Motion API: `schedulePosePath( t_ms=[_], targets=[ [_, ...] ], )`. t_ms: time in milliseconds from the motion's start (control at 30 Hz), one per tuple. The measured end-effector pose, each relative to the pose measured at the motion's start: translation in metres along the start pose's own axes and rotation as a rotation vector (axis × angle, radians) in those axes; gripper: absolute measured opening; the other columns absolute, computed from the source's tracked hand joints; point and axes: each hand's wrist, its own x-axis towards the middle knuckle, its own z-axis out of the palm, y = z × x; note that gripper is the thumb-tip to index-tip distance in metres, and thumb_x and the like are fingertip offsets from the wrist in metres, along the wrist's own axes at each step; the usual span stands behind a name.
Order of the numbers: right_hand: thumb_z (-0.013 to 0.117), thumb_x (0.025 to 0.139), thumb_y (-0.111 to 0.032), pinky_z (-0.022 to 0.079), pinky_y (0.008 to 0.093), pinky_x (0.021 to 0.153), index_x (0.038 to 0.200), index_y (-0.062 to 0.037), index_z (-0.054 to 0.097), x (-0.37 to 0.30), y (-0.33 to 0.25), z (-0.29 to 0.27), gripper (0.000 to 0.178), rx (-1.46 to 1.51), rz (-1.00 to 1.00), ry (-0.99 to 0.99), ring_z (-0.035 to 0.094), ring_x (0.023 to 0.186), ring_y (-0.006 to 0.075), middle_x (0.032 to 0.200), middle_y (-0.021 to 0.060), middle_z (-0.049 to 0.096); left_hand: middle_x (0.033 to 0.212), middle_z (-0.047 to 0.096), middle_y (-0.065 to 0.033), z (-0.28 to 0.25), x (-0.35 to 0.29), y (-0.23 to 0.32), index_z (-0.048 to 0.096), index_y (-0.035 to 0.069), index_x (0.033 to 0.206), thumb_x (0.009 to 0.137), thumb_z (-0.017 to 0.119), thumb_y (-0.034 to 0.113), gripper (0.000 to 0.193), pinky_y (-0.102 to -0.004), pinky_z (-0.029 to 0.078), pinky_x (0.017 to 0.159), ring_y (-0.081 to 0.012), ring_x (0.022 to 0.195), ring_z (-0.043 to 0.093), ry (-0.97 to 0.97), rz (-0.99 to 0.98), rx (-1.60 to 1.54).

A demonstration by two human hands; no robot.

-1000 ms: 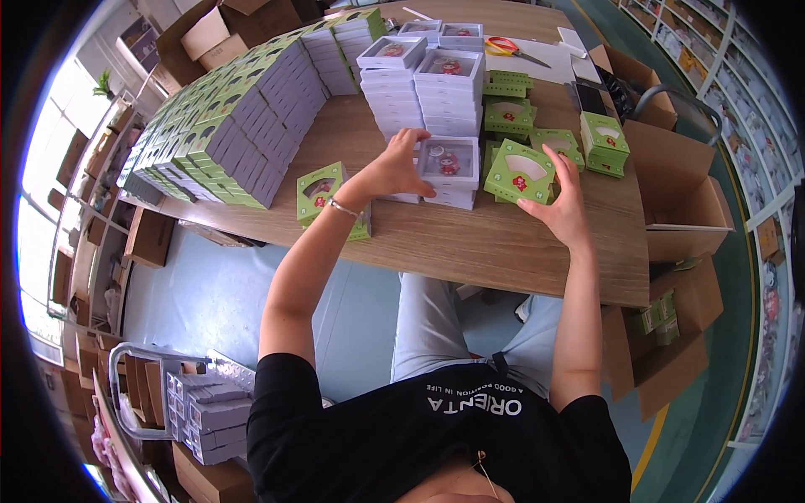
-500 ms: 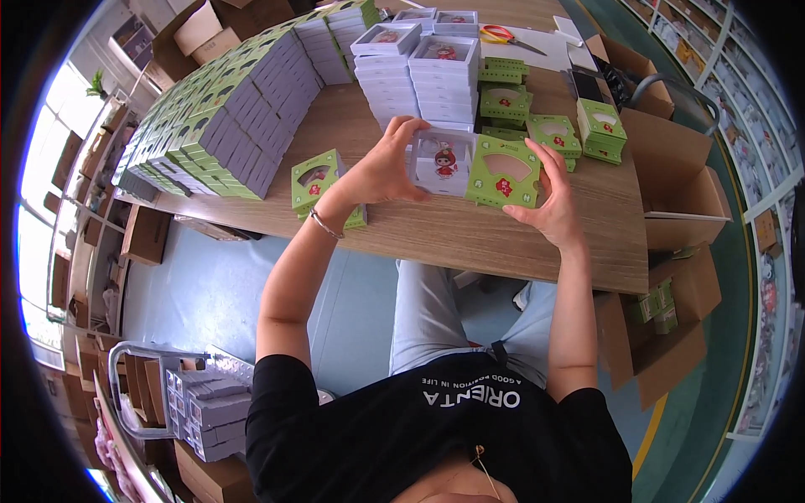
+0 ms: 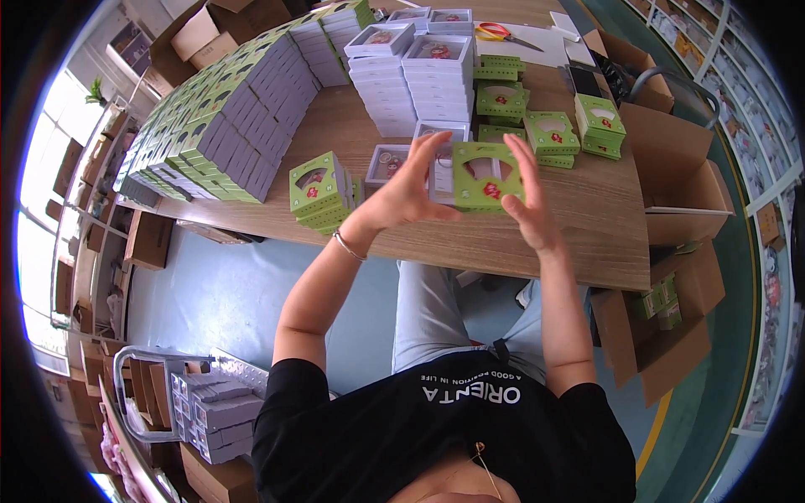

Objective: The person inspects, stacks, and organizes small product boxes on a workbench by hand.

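Between my hands, above the wooden table, is a green printed box sleeve (image 3: 488, 186) with a curved window. A white box (image 3: 440, 180) sits mostly inside it, its left end still showing. My left hand (image 3: 411, 189) grips that end, thumb low and fingers on top. My right hand (image 3: 530, 197) spans the sleeve's right edge between thumb and fingers. Beside my left hand lies another white box (image 3: 386, 163) with a small figure under its clear top. A stack of green boxes (image 3: 320, 193) stands further left.
Tall stacks of white boxes (image 3: 438, 80) rise behind my hands. Green sleeves (image 3: 551, 134) lie in piles at the right, with scissors (image 3: 503, 33) beyond. A long wall of green boxes (image 3: 243, 109) fills the table's left side. An open carton (image 3: 654, 327) stands by the right edge.
The white box has slid further right into the green sleeve. My hands have come closer together, and the sleeve has shifted a little left. Another white box now shows by my left hand.
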Motion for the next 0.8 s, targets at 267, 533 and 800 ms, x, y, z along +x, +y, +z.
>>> schedulePosePath(
  t_ms=[267,533,800],
  targets=[
    [0.049,0.089,-0.065,0.009,0.0442,0.119,0.151,-0.007,0.022,-0.001,0.003,0.043,0.09,0.194,0.046,0.088,0.008,0.148,0.0291,0.159,0.0166,0.013,0.147,0.022,-0.0208,0.016,-0.002,-0.002,0.007,0.005,0.152,0.054,0.091,0.01,0.129,-0.0405,0.016,0.118,-0.035,0.141,0.018,0.038,0.056,0.151],
    [0.092,0.055,-0.025,0.02,0.0429,0.119,0.15,-0.015,0.029,-0.01,0.013,-0.01,0.114,-0.397,0.146,-0.389,0.013,0.147,0.0299,0.159,0.0125,0.014,0.129,0.046,-0.0113,-0.106,-0.076,0.011,0.029,0.008,0.145,0.055,0.084,-0.006,0.106,-0.0364,0.046,0.104,-0.0243,0.121,0.049,0.474,-0.047,-0.14],
    [0.089,0.051,-0.009,0.029,0.043,0.117,0.147,-0.0227,0.035,-0.003,0.018,-0.011,0.111,-0.484,0.347,-0.521,0.025,0.142,0.0311,0.153,0.0109,0.024,0.14,0.036,-0.0128,-0.144,-0.133,-0.056,0.03,0.011,0.146,0.054,0.087,0.002,0.108,-0.0391,0.034,0.114,-0.0283,0.135,0.034,0.325,-0.397,0.226]
  ],
)
